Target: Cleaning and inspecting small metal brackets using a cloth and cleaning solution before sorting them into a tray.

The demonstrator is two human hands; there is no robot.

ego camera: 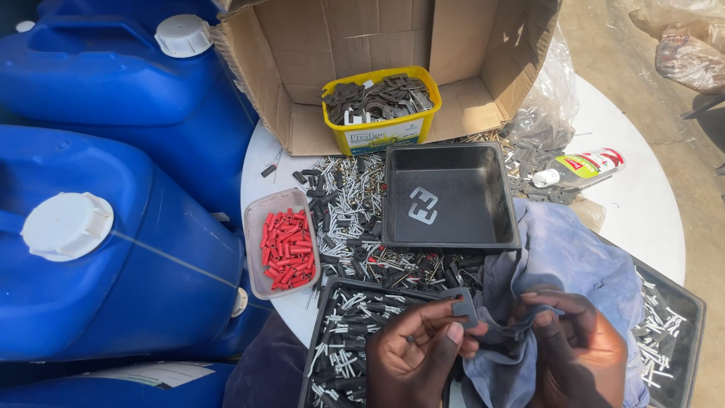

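Grey, stiff and light, the small metal piece (462,309) sits pinched at its edge in the left hand (415,355); the right hand (578,351) grips soft blue cloth (574,257) beside it.

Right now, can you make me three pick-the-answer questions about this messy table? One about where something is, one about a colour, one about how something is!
1. Where is the yellow tub?
A. inside the cardboard box
B. on a blue jug
C. in the black tray

2. What colour are the little tubes in the clear tub?
A. green
B. red
C. white

3. How is the left hand?
A. flat on the table
B. pinching a small grey piece
C. holding a bottle

Answers: 1 A, the tub sits between the box walls. 2 B, they are bright red. 3 B, thumb and fingers close on the piece.
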